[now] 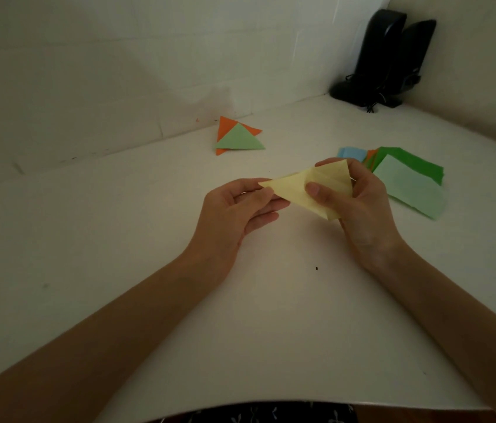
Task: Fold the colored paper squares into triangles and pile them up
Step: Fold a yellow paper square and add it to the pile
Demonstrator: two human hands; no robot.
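A pale yellow paper point(295, 190), partly folded into a triangle shape, is held above the white table between both hands. My left hand point(237, 212) pinches its left corner. My right hand point(359, 206) grips its right side, thumb on the front face and fingers behind. Further back, near the wall, lies a pile of folded triangles: a light green triangle point(240, 138) on top of an orange one point(225, 125). To the right of my right hand sits a stack of unfolded squares point(408, 184), light green on top, with dark green, orange and blue beneath.
Two black speakers point(387, 56) with cables stand in the far right corner against the wall. The white table point(118, 224) runs to the wall at the back, and its front edge curves near my body. A tiny dark speck point(317, 268) lies on the table.
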